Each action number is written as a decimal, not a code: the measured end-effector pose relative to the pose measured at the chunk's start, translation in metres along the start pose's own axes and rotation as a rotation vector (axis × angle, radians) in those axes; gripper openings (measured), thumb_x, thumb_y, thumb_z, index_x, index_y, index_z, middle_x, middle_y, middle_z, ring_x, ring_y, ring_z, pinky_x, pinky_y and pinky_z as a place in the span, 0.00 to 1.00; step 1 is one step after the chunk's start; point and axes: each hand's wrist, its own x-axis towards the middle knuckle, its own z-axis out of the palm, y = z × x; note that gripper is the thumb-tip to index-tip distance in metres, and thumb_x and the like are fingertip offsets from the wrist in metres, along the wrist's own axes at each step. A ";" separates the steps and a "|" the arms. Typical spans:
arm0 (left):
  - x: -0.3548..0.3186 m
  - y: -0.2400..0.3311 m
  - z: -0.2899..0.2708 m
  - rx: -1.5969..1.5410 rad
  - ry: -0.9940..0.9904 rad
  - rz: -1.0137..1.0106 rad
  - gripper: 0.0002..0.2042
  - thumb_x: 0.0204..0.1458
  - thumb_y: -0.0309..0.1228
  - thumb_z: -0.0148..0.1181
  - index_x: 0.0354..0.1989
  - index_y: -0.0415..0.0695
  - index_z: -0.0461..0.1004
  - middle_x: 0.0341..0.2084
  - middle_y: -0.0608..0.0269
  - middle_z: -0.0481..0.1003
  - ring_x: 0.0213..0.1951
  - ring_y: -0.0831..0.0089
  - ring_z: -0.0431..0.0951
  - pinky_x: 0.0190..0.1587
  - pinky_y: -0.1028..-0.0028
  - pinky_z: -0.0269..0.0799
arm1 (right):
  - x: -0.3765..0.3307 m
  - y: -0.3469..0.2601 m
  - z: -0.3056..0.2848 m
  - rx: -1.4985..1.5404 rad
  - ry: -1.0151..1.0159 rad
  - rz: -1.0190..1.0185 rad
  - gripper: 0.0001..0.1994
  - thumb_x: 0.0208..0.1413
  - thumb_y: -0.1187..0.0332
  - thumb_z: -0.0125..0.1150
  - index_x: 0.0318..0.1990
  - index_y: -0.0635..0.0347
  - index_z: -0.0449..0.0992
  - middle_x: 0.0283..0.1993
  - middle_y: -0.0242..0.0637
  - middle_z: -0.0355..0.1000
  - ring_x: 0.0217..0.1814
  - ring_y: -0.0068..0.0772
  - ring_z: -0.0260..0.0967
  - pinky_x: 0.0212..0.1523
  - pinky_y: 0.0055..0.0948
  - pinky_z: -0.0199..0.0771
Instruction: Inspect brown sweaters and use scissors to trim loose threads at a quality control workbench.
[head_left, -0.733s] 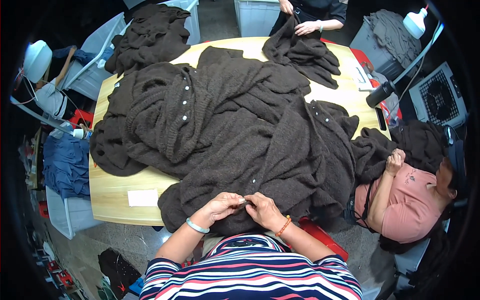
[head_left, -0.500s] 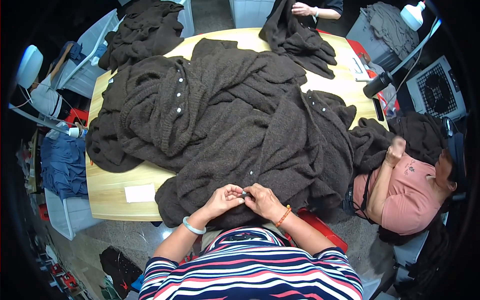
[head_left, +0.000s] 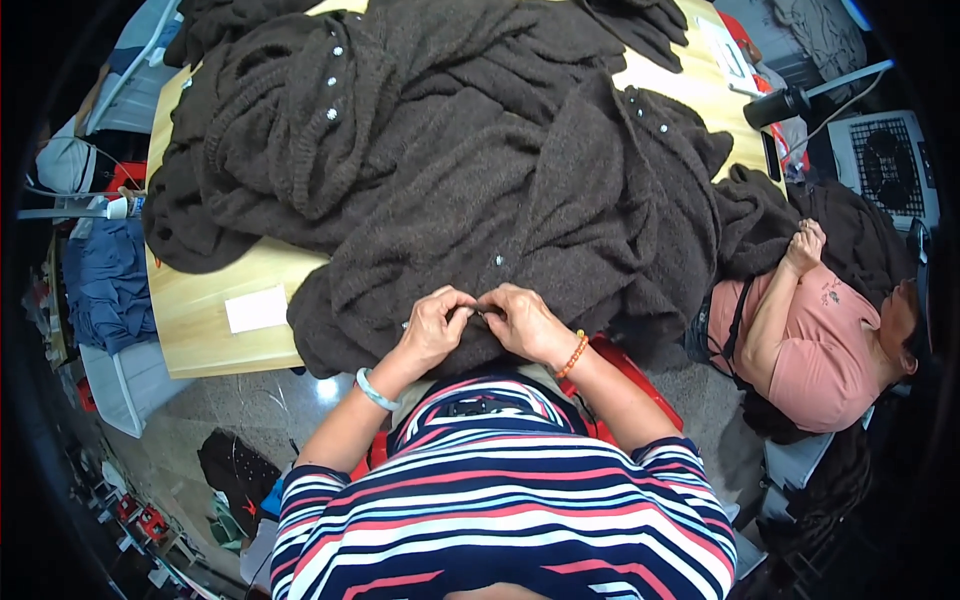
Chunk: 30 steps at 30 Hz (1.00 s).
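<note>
Already both hands, left hand (head_left: 437, 325) and right hand (head_left: 520, 322), pinch a narrow grip on the dark cardigan (head_left: 470, 190) at the table (head_left: 200, 310) edge; its overhanging weight could drag it floorward.

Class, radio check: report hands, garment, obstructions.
Left hand and right hand pinching dark knitted cardigan hem together. Garments heaped across table. Nothing blocking.

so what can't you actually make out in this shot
- Head view: what the left hand and right hand pinch between them is too small, and their fingers cover it.
- The near table edge under the dark brown knitwear is hidden by that pile.
- The knitwear's far end is cut off by the top edge.
- The white slip is too small to tell more.
</note>
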 end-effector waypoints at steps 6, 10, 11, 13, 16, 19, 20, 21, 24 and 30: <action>-0.004 -0.001 0.008 -0.045 0.045 -0.086 0.06 0.48 0.18 0.56 0.34 0.35 0.77 0.27 0.57 0.77 0.31 0.71 0.78 0.35 0.75 0.72 | -0.003 0.008 0.010 -0.014 0.089 0.005 0.09 0.48 0.80 0.57 0.39 0.67 0.77 0.35 0.50 0.73 0.41 0.51 0.73 0.45 0.40 0.73; -0.006 0.001 0.014 -0.031 0.103 -0.052 0.07 0.48 0.18 0.56 0.35 0.35 0.78 0.27 0.57 0.78 0.30 0.71 0.79 0.35 0.76 0.72 | -0.005 0.012 0.013 -0.016 0.113 0.039 0.10 0.48 0.81 0.57 0.40 0.67 0.77 0.34 0.49 0.73 0.40 0.49 0.73 0.44 0.37 0.73; -0.005 0.001 0.014 -0.031 0.097 -0.053 0.07 0.48 0.18 0.56 0.35 0.35 0.78 0.27 0.57 0.78 0.30 0.71 0.79 0.35 0.76 0.72 | -0.005 0.014 0.013 -0.014 0.115 0.044 0.10 0.48 0.81 0.57 0.40 0.67 0.77 0.34 0.49 0.73 0.40 0.49 0.73 0.44 0.37 0.73; -0.004 0.001 0.016 -0.022 0.092 -0.038 0.07 0.48 0.18 0.56 0.34 0.35 0.78 0.27 0.57 0.78 0.30 0.70 0.78 0.34 0.76 0.72 | -0.007 0.018 0.014 -0.026 0.136 0.035 0.10 0.48 0.81 0.57 0.39 0.68 0.77 0.34 0.49 0.73 0.39 0.50 0.74 0.43 0.37 0.74; -0.001 0.002 0.014 -0.042 0.063 -0.071 0.06 0.48 0.19 0.56 0.33 0.36 0.78 0.27 0.55 0.77 0.28 0.67 0.79 0.31 0.74 0.72 | -0.006 0.010 0.007 0.091 0.080 0.192 0.09 0.49 0.79 0.56 0.38 0.68 0.78 0.36 0.53 0.73 0.41 0.53 0.73 0.45 0.42 0.74; 0.001 0.000 0.011 -0.054 0.036 -0.080 0.06 0.48 0.19 0.56 0.33 0.36 0.78 0.26 0.55 0.77 0.28 0.68 0.79 0.31 0.74 0.72 | -0.006 0.012 0.007 0.184 0.075 0.223 0.08 0.49 0.79 0.56 0.37 0.69 0.78 0.36 0.53 0.73 0.40 0.55 0.73 0.44 0.43 0.74; 0.001 0.000 0.010 -0.054 0.031 -0.081 0.06 0.48 0.19 0.56 0.33 0.36 0.78 0.26 0.55 0.77 0.28 0.68 0.79 0.31 0.74 0.72 | -0.006 0.014 0.008 0.186 0.077 0.227 0.08 0.49 0.79 0.56 0.37 0.69 0.78 0.36 0.53 0.73 0.40 0.55 0.73 0.44 0.43 0.74; 0.002 -0.001 0.010 -0.032 0.029 -0.055 0.06 0.47 0.19 0.57 0.33 0.36 0.78 0.26 0.55 0.77 0.28 0.66 0.79 0.31 0.73 0.72 | -0.006 0.018 0.011 0.114 0.089 0.144 0.08 0.49 0.79 0.56 0.37 0.70 0.77 0.36 0.54 0.73 0.40 0.55 0.73 0.44 0.43 0.74; 0.003 -0.002 0.010 0.026 0.026 -0.005 0.07 0.46 0.18 0.57 0.33 0.36 0.77 0.26 0.54 0.76 0.28 0.63 0.79 0.31 0.72 0.73 | -0.006 0.019 0.012 0.050 0.105 0.062 0.07 0.49 0.80 0.56 0.36 0.71 0.77 0.36 0.55 0.73 0.40 0.56 0.73 0.44 0.44 0.74; 0.008 0.002 0.009 0.094 -0.008 0.090 0.07 0.45 0.16 0.57 0.33 0.35 0.76 0.27 0.52 0.76 0.29 0.58 0.78 0.31 0.69 0.74 | -0.005 0.021 0.010 0.026 0.100 0.046 0.07 0.48 0.81 0.54 0.35 0.71 0.77 0.34 0.54 0.72 0.39 0.55 0.73 0.43 0.43 0.74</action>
